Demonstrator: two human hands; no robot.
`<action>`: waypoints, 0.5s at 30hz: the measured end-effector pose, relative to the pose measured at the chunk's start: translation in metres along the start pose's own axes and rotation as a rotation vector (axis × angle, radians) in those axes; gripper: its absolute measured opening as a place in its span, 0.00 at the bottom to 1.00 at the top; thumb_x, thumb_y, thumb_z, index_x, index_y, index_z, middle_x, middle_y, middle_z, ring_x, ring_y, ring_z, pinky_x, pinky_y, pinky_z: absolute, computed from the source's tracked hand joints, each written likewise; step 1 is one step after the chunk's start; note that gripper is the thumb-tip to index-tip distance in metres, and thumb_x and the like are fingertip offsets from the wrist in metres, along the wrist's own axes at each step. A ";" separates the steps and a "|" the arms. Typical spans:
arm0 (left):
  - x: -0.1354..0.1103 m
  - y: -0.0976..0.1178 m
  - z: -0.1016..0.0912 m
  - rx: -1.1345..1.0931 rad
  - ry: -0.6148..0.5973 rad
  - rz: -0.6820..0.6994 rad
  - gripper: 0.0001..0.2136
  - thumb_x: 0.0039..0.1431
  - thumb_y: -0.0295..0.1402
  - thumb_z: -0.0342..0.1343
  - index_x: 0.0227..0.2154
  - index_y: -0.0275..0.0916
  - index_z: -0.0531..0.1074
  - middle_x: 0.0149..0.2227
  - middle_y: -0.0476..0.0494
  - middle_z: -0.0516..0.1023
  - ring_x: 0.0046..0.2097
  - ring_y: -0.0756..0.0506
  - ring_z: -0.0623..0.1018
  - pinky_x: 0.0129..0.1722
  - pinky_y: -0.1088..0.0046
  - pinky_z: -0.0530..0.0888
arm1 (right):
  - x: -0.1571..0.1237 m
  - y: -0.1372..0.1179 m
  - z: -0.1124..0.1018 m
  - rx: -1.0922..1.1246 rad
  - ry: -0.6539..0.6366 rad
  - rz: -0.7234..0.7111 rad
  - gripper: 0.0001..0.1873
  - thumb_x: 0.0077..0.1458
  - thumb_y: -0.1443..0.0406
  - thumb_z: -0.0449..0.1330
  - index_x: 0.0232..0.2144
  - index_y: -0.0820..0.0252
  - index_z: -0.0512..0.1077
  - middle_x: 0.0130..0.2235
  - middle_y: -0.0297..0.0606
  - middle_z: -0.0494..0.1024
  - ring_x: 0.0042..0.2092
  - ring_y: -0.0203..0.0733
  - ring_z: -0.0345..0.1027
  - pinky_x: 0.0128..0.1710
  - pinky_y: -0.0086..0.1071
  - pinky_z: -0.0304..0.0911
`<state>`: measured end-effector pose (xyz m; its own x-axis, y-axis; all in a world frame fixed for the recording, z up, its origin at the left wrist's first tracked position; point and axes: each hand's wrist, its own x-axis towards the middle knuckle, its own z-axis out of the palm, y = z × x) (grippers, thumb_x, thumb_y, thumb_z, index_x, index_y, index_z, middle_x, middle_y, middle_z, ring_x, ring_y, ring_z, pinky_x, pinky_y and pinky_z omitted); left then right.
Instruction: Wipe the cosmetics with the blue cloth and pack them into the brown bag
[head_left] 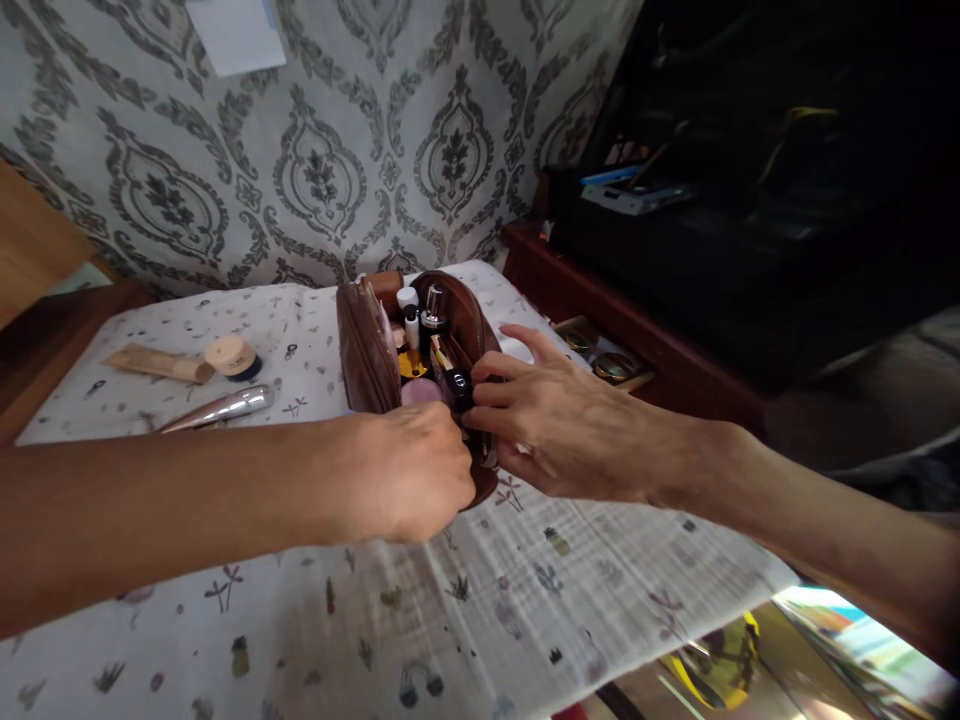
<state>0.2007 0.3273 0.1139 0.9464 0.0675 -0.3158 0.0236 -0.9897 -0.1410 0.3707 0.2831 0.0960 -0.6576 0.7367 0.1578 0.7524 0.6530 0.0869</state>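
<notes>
A brown zip-up cosmetic bag [367, 350] stands unzipped on the cloth, packed with make-up. Inside are a bottle with a silver cap [435, 303], a white-capped tube [409, 310], an amber item [412, 364], a pink round item [421, 391] and a black case with a round logo [459, 384]. My left hand [420, 470] is closed at the bag's near end, knuckles up; its fingertips and anything in them are hidden. Over the bag's right side, my right hand [555, 420] has its fingers spread, their tips against the black case and the bag's edge.
To the left lie a beige tube [157, 362], a small jar with a dark base [232, 357] and a shiny silver-pink handle [225, 404]. A printed white cloth [315, 620] covers the table. A dark wooden ledge [637, 310] and a black screen-like panel [720, 180] stand right.
</notes>
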 end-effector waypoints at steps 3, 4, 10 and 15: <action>0.004 0.004 -0.004 0.066 -0.148 0.051 0.10 0.41 0.22 0.64 0.14 0.39 0.70 0.19 0.48 0.75 0.23 0.47 0.69 0.36 0.61 0.66 | 0.002 -0.002 -0.003 -0.010 -0.009 -0.006 0.10 0.57 0.68 0.56 0.26 0.58 0.74 0.30 0.37 0.77 0.44 0.46 0.65 0.59 0.50 0.45; 0.005 0.006 -0.004 0.068 -0.134 0.036 0.10 0.43 0.22 0.63 0.15 0.39 0.71 0.20 0.48 0.76 0.23 0.47 0.69 0.36 0.61 0.66 | 0.003 -0.004 -0.004 -0.037 -0.011 -0.006 0.09 0.57 0.68 0.56 0.26 0.58 0.74 0.30 0.37 0.77 0.43 0.46 0.65 0.58 0.49 0.45; 0.003 0.010 -0.001 0.029 -0.043 0.004 0.12 0.44 0.19 0.62 0.14 0.39 0.69 0.17 0.49 0.73 0.21 0.49 0.67 0.33 0.65 0.65 | 0.005 -0.022 -0.005 -0.196 -0.074 0.078 0.07 0.57 0.69 0.58 0.28 0.61 0.75 0.30 0.42 0.78 0.44 0.49 0.64 0.56 0.49 0.46; 0.003 0.013 -0.009 0.017 -0.083 -0.054 0.12 0.44 0.20 0.63 0.13 0.39 0.70 0.17 0.49 0.74 0.21 0.49 0.67 0.31 0.67 0.63 | 0.005 -0.023 -0.011 -0.066 -0.137 0.107 0.08 0.57 0.71 0.57 0.29 0.62 0.76 0.34 0.41 0.79 0.47 0.47 0.64 0.53 0.45 0.49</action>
<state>0.2062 0.3137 0.1194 0.9141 0.1315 -0.3835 0.0675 -0.9821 -0.1758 0.3505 0.2704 0.1052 -0.5690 0.8216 0.0345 0.8165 0.5595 0.1421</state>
